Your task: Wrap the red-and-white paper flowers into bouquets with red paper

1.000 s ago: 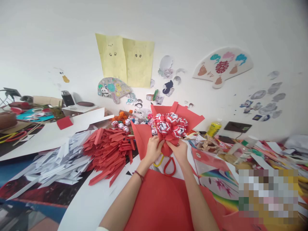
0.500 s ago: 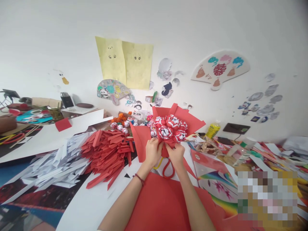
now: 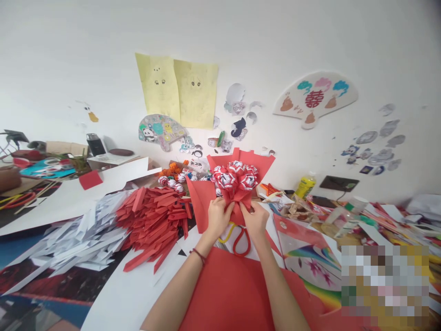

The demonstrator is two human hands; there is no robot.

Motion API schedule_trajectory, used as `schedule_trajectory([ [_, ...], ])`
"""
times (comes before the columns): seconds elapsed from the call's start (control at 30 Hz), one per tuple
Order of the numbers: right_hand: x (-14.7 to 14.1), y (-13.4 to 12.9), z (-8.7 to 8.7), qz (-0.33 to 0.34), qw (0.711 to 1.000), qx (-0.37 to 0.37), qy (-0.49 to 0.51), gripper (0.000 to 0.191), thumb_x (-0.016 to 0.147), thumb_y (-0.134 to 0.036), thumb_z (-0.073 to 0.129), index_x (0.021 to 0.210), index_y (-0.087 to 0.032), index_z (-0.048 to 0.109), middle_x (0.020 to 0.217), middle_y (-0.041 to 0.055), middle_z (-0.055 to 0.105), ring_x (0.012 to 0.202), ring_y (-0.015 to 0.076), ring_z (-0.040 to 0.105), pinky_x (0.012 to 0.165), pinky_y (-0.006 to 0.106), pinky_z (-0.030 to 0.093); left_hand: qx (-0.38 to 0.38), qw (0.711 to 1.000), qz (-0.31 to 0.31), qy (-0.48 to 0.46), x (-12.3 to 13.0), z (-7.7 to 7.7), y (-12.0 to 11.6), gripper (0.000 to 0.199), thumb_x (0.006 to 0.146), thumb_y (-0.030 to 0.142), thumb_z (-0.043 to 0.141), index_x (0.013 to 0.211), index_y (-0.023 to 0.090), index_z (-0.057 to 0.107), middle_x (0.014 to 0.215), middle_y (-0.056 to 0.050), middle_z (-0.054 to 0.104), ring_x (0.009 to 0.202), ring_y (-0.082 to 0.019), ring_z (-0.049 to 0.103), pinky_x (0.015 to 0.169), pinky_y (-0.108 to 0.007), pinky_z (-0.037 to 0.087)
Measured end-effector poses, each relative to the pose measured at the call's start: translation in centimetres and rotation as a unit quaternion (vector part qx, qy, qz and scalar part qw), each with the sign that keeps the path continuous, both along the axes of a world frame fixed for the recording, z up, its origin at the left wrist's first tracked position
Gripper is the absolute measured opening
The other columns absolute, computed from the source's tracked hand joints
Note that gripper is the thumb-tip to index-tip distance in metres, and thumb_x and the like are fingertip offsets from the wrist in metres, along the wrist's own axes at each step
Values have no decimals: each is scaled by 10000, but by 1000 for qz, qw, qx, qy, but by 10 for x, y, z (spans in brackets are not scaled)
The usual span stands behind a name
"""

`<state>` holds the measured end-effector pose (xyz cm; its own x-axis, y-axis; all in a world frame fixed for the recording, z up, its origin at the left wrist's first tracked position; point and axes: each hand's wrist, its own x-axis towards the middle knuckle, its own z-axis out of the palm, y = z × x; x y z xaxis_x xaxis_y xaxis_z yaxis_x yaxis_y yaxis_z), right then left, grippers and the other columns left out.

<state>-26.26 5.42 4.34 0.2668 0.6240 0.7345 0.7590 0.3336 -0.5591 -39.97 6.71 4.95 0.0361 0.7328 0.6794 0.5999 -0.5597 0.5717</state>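
Note:
Both hands pinch the gathered lower part of a paper flower bouquet (image 3: 237, 177), several red-and-white folded flowers backed by red wrapping paper (image 3: 262, 161). My left hand (image 3: 218, 217) grips it from the left, thumb near the middle. Opposite it, my right hand (image 3: 255, 219) is closed on the right side of the same gather. The stems are hidden by paper and fingers. Just below the hands lie scissors with red and yellow loop handles (image 3: 242, 242). A large red paper sheet (image 3: 227, 289) spreads beneath my forearms.
Left of the hands are a heap of folded red paper strips (image 3: 153, 220) and a pile of white strips (image 3: 86, 234). Behind stand small orange flowers (image 3: 175, 169) and a yellow bottle (image 3: 305, 185). Paper scraps (image 3: 389, 220) clutter the right side.
The flower heads and their red wrapping have swung left and turned. Both hands stay closed at the base, the right one shifted slightly to the right.

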Motion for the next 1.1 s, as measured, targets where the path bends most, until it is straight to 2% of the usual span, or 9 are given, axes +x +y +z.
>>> schedule_trajectory([
  [0.2,-7,-4,-2,2,995,61,-84,167,882,-260,506,877,-161,641,816,72,667,751,191,610,693,280,442,16,1000,-6,-1,2,-2,-7,177,881,223,531,719,174,583,753,-14,619,786,-163,539,728,-289,326],
  [0.4,-4,-5,-4,14,991,80,-107,181,910,-257,479,949,-155,623,946,114,663,884,217,615,755,305,464,24,1000,9,-7,3,-9,-6,218,859,235,570,654,164,559,701,-20,620,769,-170,545,719,-297,317],
  [0.6,-7,-6,2,47,995,62,-63,147,869,-279,529,868,-165,622,847,78,658,791,197,607,722,300,467,40,999,0,-14,-1,-10,-3,170,867,227,558,717,162,606,729,-31,644,787,-174,557,731,-302,325],
  [0.83,-6,-1,8,88,995,-14,44,234,784,-387,637,860,-167,663,779,62,694,685,204,622,649,306,485,23,999,-17,-40,-4,-9,5,92,819,173,587,766,183,662,811,-37,682,839,-192,578,777,-318,352],
  [0.93,-4,5,3,111,992,-12,58,255,758,-411,655,853,-177,683,803,76,714,755,249,655,696,353,512,22,997,-35,-66,-3,-8,7,96,796,154,584,730,179,649,795,-32,680,810,-188,582,765,-312,376],
  [1.1,2,16,-22,165,984,12,73,306,776,-380,588,1044,-245,649,1034,67,698,1008,275,631,912,466,477,13,994,-48,-96,-2,-6,6,128,739,93,541,744,174,639,790,-40,671,772,-184,586,703,-287,413],
])
